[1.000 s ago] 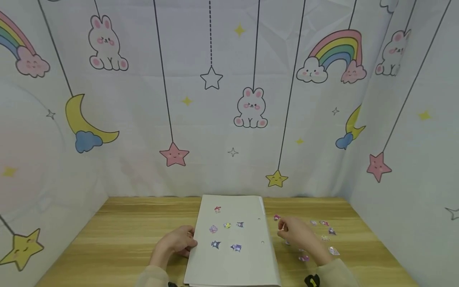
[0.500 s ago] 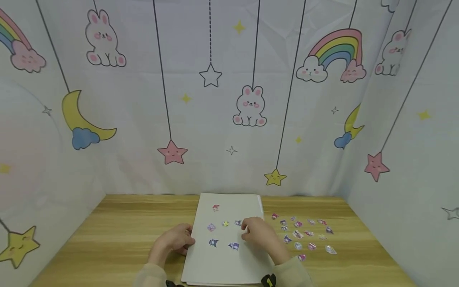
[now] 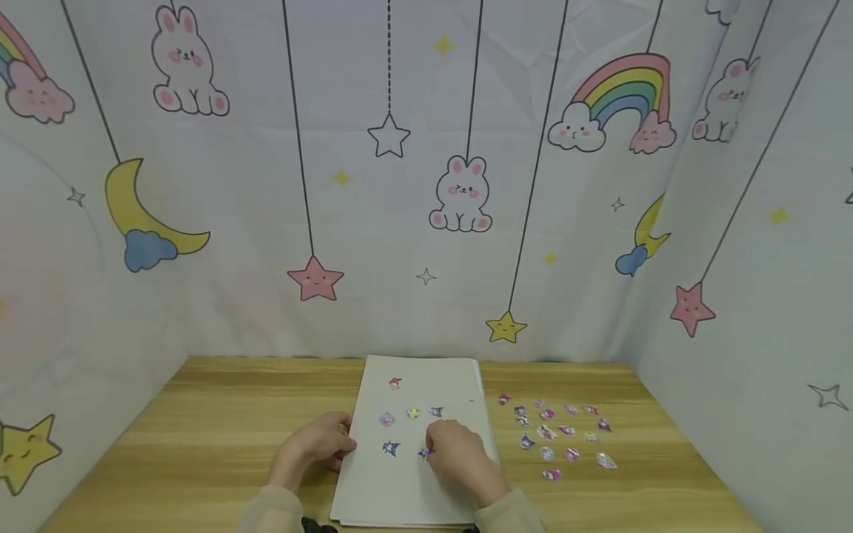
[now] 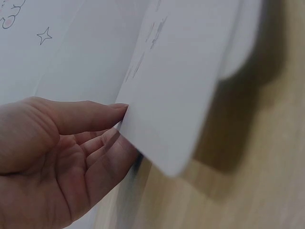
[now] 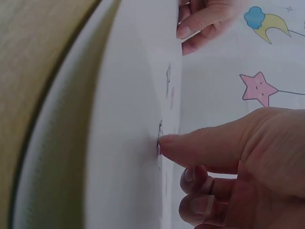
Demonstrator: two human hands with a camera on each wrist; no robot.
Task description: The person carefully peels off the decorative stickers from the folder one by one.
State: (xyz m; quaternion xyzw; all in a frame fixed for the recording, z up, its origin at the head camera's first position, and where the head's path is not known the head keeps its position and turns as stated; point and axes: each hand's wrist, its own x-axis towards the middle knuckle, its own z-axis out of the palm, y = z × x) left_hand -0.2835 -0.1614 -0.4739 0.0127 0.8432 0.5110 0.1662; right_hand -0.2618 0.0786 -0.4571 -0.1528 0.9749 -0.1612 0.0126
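Observation:
A white folder (image 3: 400,488) lies in the middle of the table with several small cartoon stickers on its cover, among them a dark one (image 3: 390,448) and a red one (image 3: 395,383). My left hand (image 3: 321,440) grips the folder's left edge, thumb along the edge and fingers curled beneath, as the left wrist view shows. Over the cover, my right hand (image 3: 460,455) is bent down with its thumb tip (image 5: 169,142) pinching a small purple-pink sticker (image 5: 158,149) right at the surface. Its other fingers are curled, and the index finger is hidden. It partly covers a purple sticker (image 3: 423,453).
To the right of the folder, several loose stickers (image 3: 546,431) lie spread on the wooden table (image 3: 220,444). A white curtain (image 3: 373,222) printed with rabbits, stars and rainbows surrounds the back and sides.
My right hand has moved left from the loose stickers onto the folder, then lower toward the bottom row of stickers. My left hand keeps its grip on the edge. The head view has shifted slightly.

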